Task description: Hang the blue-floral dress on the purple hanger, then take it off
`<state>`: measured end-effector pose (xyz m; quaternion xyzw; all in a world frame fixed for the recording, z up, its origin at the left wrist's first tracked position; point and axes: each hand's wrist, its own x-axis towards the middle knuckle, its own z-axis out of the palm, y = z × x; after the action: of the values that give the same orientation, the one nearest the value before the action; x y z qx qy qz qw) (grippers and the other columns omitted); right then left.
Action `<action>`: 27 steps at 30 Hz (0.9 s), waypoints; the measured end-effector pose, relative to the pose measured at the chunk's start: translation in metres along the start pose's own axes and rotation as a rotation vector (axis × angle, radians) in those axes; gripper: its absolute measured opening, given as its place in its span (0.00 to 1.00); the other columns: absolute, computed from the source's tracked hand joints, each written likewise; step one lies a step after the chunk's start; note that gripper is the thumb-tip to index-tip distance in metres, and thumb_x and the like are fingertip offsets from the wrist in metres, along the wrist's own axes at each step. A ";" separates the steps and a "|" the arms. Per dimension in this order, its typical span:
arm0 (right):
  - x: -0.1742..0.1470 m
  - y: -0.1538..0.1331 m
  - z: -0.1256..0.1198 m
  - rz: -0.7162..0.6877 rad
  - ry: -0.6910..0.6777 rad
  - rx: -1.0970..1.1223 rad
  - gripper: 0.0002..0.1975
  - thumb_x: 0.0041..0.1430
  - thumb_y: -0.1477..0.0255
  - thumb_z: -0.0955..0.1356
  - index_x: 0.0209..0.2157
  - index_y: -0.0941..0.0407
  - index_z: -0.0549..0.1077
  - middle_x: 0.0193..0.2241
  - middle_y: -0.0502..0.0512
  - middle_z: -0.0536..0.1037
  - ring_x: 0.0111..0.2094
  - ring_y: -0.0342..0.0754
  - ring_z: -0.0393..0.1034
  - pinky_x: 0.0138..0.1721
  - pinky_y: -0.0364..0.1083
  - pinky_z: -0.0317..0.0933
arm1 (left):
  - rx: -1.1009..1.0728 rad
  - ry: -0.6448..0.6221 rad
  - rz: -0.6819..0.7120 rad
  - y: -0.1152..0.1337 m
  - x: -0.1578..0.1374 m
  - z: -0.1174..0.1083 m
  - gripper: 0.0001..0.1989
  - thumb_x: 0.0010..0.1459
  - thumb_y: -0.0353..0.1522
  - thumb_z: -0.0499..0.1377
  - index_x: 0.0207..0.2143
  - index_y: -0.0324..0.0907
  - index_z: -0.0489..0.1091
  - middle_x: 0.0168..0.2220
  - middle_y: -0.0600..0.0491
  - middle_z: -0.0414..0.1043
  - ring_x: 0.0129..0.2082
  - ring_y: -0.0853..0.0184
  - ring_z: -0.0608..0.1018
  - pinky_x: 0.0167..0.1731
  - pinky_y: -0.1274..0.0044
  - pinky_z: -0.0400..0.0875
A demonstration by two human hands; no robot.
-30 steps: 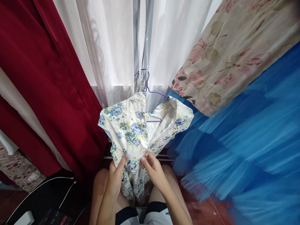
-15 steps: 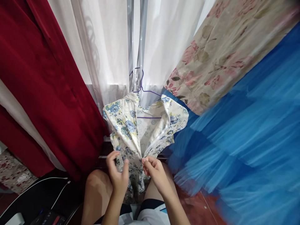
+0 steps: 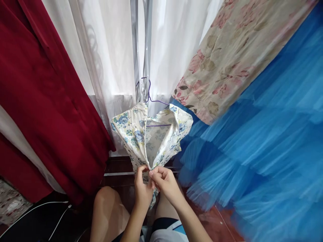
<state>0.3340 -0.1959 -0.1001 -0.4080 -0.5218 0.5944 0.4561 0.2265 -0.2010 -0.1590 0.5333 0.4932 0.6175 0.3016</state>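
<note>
A white dress with blue and yellow-green flowers [image 3: 135,132] hangs on a purple wire hanger [image 3: 158,101], its zipped opening spread in a V. At the bottom of the V, my right hand [image 3: 165,181] pinches the dress where the two zipper edges meet; the zipper pull itself is hidden by the fingers. Right beside it, my left hand [image 3: 143,185] is closed on the fabric just left of the zipper, and the fingers of both hands almost touch. Below the hands the skirt hangs between my knees, mostly covered.
A dark red cloth [image 3: 58,101] hangs at left, white curtains [image 3: 171,43] behind. A beige floral cloth [image 3: 214,74] and a blue tulle skirt [image 3: 252,151] fill the right. White cables [image 3: 59,222] lie over a black surface at lower left.
My left hand has moved right, from open beside the dress to gripping its fabric near the zipper. The dress opening has narrowed a little. My right hand keeps its pinch.
</note>
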 end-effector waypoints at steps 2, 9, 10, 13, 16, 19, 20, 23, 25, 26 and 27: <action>-0.002 0.003 0.001 0.010 0.012 0.019 0.17 0.57 0.59 0.70 0.24 0.56 0.68 0.14 0.47 0.71 0.13 0.38 0.52 0.17 0.41 0.44 | 0.040 -0.014 0.046 0.002 0.003 0.000 0.04 0.62 0.33 0.57 0.35 0.43 0.67 0.33 0.52 0.70 0.35 0.65 0.73 0.38 0.77 0.66; 0.040 -0.050 -0.018 -0.091 0.120 0.079 0.16 0.55 0.60 0.71 0.24 0.58 0.72 0.13 0.46 0.67 0.13 0.37 0.49 0.17 0.41 0.39 | 0.188 -0.129 0.154 0.005 -0.001 -0.006 0.10 0.62 0.29 0.55 0.27 0.42 0.62 0.28 0.54 0.64 0.30 0.67 0.70 0.34 0.78 0.63; 0.054 -0.069 -0.020 -0.142 0.116 0.068 0.15 0.55 0.60 0.71 0.25 0.58 0.73 0.13 0.45 0.67 0.13 0.37 0.49 0.16 0.41 0.39 | 0.204 -0.149 0.149 0.006 -0.001 -0.008 0.09 0.62 0.28 0.55 0.27 0.42 0.63 0.28 0.54 0.64 0.30 0.67 0.70 0.34 0.78 0.64; 0.098 -0.126 -0.024 -0.270 0.061 0.045 0.14 0.52 0.62 0.72 0.23 0.59 0.73 0.14 0.45 0.66 0.14 0.36 0.49 0.17 0.42 0.39 | 0.240 -0.203 0.133 0.009 -0.002 -0.011 0.08 0.61 0.26 0.54 0.27 0.42 0.63 0.29 0.53 0.66 0.30 0.67 0.71 0.33 0.78 0.64; 0.125 -0.166 -0.020 -0.337 0.046 0.066 0.13 0.50 0.65 0.72 0.21 0.59 0.72 0.15 0.46 0.67 0.14 0.35 0.49 0.17 0.41 0.40 | 0.276 -0.235 0.112 0.005 -0.005 -0.013 0.09 0.61 0.27 0.53 0.27 0.42 0.63 0.30 0.53 0.66 0.30 0.67 0.72 0.33 0.78 0.64; 0.129 -0.175 -0.013 -0.366 0.076 0.041 0.12 0.51 0.64 0.71 0.23 0.59 0.73 0.16 0.47 0.68 0.14 0.36 0.51 0.17 0.41 0.41 | 0.286 -0.236 0.087 -0.005 -0.005 -0.016 0.08 0.62 0.28 0.53 0.29 0.42 0.65 0.31 0.52 0.68 0.30 0.65 0.73 0.33 0.77 0.66; 0.127 -0.173 -0.012 -0.373 0.074 0.024 0.12 0.52 0.64 0.70 0.24 0.58 0.72 0.15 0.46 0.68 0.15 0.36 0.51 0.17 0.41 0.42 | 0.276 -0.245 0.082 -0.006 -0.003 -0.018 0.08 0.63 0.29 0.53 0.30 0.42 0.67 0.31 0.51 0.69 0.31 0.65 0.74 0.34 0.76 0.67; 0.116 -0.162 -0.011 -0.408 0.040 -0.047 0.13 0.55 0.62 0.70 0.26 0.57 0.71 0.15 0.46 0.68 0.15 0.38 0.53 0.18 0.40 0.46 | 0.222 -0.261 0.122 0.008 0.023 -0.025 0.06 0.63 0.32 0.55 0.36 0.43 0.72 0.35 0.49 0.73 0.36 0.62 0.76 0.39 0.75 0.68; 0.109 -0.157 -0.012 -0.425 0.025 -0.095 0.14 0.56 0.60 0.70 0.27 0.56 0.70 0.15 0.46 0.69 0.15 0.38 0.54 0.18 0.41 0.47 | 0.190 -0.192 0.204 0.035 0.055 -0.031 0.09 0.63 0.33 0.56 0.44 0.44 0.72 0.36 0.50 0.74 0.37 0.63 0.76 0.42 0.75 0.68; 0.106 -0.156 -0.012 -0.430 0.022 -0.116 0.15 0.57 0.59 0.69 0.27 0.56 0.70 0.14 0.46 0.69 0.15 0.39 0.55 0.18 0.41 0.47 | 0.188 -0.134 0.259 0.052 0.074 -0.033 0.12 0.64 0.33 0.56 0.48 0.44 0.71 0.35 0.51 0.74 0.36 0.65 0.76 0.42 0.76 0.68; 0.103 -0.155 -0.012 -0.434 0.019 -0.135 0.15 0.57 0.58 0.69 0.27 0.56 0.69 0.14 0.46 0.69 0.15 0.39 0.55 0.19 0.41 0.48 | 0.177 -0.087 0.315 0.071 0.094 -0.033 0.15 0.65 0.33 0.54 0.54 0.45 0.68 0.35 0.52 0.73 0.35 0.66 0.76 0.41 0.76 0.68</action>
<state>0.3382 -0.0873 0.0517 -0.3214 -0.6315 0.4423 0.5498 0.1819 -0.1497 -0.0575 0.6547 0.4425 0.5876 0.1740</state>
